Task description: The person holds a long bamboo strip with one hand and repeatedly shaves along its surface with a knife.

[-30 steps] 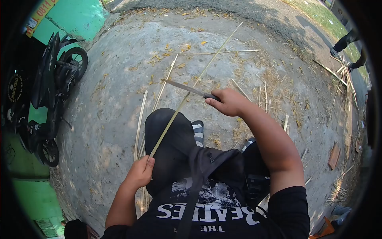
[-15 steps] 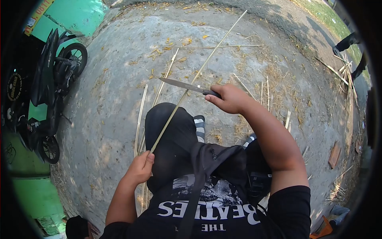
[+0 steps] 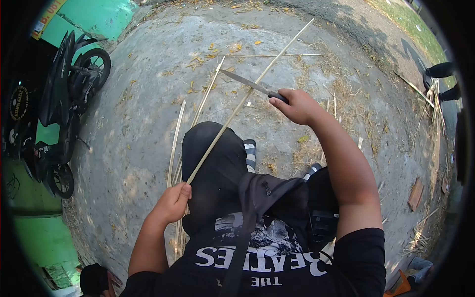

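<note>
Although the concrete ground [image 3: 133,123] spreads widely, the best room for swinging a long thing appears to be toward eleven o'clock, if twelve is straight ahead. At nine o'clock the motorcycle [image 3: 63,99] limits it, and at two o'clock the legs of another person [image 3: 443,71] stand beside a pile of loose strips [image 3: 436,111], so sideways reach should be kept modest.

The long strip [image 3: 242,104], which resembles bamboo, runs from eight o'clock, over the person's left knee [image 3: 200,151], up to one o'clock. It looks light and rather stiff, with a little spring over such length; its sides may be smooth enough to slip, and its edges could give splinters. A good place to hold is the near end, away from the blade, and there the left hand [image 3: 173,203] has its fingers closed around it.

The knife [image 3: 241,79] crosses the strip toward twelve o'clock, its tip pointing to ten; whether the blade bites in cannot be told. Its dark handle seems the only safe hold. The right hand [image 3: 299,106], at two o'clock, has its fingers closed around that handle.
</note>
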### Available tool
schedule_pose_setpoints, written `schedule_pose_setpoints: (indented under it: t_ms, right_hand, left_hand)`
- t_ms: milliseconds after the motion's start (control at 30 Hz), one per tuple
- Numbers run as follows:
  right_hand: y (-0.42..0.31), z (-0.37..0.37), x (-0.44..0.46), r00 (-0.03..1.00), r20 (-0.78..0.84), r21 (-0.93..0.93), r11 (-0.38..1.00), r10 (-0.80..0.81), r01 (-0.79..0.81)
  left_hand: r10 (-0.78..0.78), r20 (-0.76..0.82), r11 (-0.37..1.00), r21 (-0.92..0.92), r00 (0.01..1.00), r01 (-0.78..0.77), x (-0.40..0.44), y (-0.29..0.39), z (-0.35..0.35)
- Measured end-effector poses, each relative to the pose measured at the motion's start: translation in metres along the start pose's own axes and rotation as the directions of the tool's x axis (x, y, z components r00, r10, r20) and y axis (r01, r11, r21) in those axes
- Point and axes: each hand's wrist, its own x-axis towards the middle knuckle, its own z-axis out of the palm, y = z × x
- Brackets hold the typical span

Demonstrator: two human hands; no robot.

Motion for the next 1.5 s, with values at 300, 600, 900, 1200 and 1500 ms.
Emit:
schedule_pose_setpoints:
  t_ms: [300,600,900,1200,1500]
  right_hand:
    - [-0.015,0.014,-0.008,0.992,0.107,-0.036,0.997,-0.067,0.071]
    - [-0.014,0.013,-0.003,0.995,0.069,-0.038,0.996,-0.077,0.08]
    - [-0.007,0.009,0.001,0.998,0.062,-0.012,1.0,-0.025,0.026]
    - [0.005,0.004,0.003,1.0,0.027,-0.057,0.998,0.009,-0.007]
    - [0.013,-0.008,0.003,0.997,0.033,-0.066,0.996,0.065,-0.063]
  left_hand:
    - [-0.023,0.023,0.999,-0.024,0.999,0.024,0.0,-0.005,0.001]
    - [-0.01,0.022,0.999,-0.038,1.0,0.01,0.003,-0.011,-0.004]
    - [-0.038,0.035,0.999,0.0,0.999,0.038,0.0,-0.001,-0.009]
    - [-0.037,-0.04,0.989,0.143,0.999,0.042,-0.003,0.01,-0.007]
    - [-0.005,-0.093,0.97,0.243,0.996,0.027,-0.005,0.014,0.003]
